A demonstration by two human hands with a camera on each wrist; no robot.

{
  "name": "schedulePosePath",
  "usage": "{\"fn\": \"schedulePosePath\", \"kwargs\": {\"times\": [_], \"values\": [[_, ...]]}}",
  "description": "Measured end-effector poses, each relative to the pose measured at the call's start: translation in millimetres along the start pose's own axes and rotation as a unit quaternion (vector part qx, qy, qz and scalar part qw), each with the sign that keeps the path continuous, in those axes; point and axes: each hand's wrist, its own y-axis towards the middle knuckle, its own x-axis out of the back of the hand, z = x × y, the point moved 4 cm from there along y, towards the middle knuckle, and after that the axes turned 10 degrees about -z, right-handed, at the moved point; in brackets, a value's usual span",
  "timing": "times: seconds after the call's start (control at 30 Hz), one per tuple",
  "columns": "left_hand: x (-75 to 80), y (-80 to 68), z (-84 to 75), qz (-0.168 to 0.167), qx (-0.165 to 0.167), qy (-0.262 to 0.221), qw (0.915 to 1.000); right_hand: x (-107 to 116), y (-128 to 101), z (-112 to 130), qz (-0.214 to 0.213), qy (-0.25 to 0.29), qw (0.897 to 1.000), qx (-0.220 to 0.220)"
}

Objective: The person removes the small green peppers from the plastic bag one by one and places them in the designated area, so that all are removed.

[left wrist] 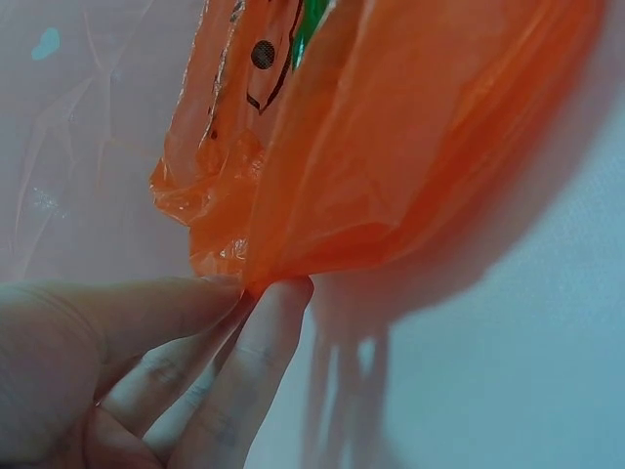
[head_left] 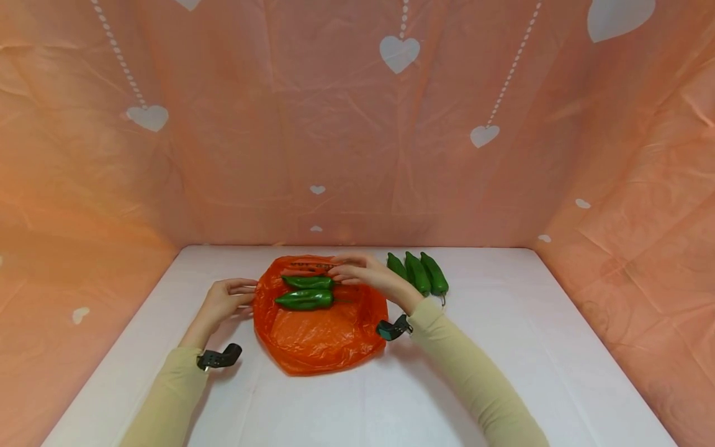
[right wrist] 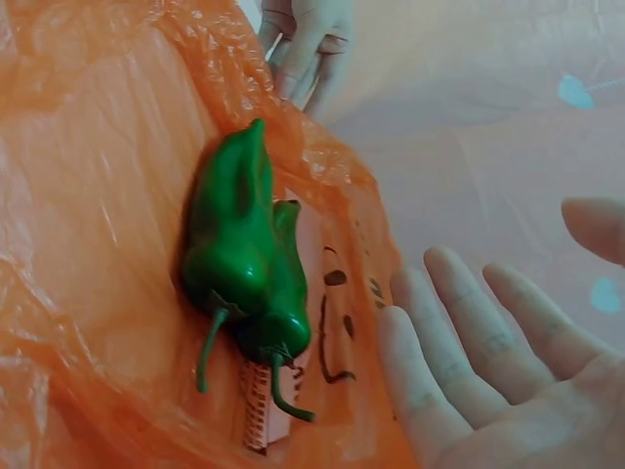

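On the left, our left hand [head_left: 223, 300] rests on the white table [head_left: 503, 372] and pinches the left edge of the orange plastic bag [head_left: 321, 338]; the left wrist view shows the thumb and fingertips [left wrist: 278, 303] closed on a crumpled fold of the film. A small dark camera mount [head_left: 219, 358] sits at that wrist, on the pale green sleeve.

Moving right, the bag lies flattened on the table near the middle, toward the far side. Two green peppers [head_left: 306, 292] lie on it, side by side and touching, lengthwise from left to right (their stems point to the right, as the right wrist view shows [right wrist: 244, 264]). Black printing marks the bag just beside the stems.

Next comes our right hand [head_left: 363, 273], hovering over the far right part of the bag, just beyond the pepper stems. Its fingers are straight and spread, the palm open, and it holds nothing.

Further right, three more green peppers [head_left: 419, 273] lie together on the bare table, just beside the bag and near the right wrist.

Behind everything hangs an orange backdrop with white hearts [head_left: 399, 53].
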Motion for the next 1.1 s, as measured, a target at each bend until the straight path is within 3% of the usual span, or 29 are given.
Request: {"fn": "schedulePosePath", "kwargs": {"times": [0.87, 1.1], "values": [[-1.3, 0.0, 0.0, 0.000, -0.015, 0.001, 0.9999, -20.0, 12.4, -23.5, -0.052, -0.074, 0.995, -0.033], [-1.0, -0.5, -1.2, -0.002, -0.010, 0.006, 0.9999, -24.7, 16.0, -25.5, -0.054, -0.139, 0.988, -0.035]]}}
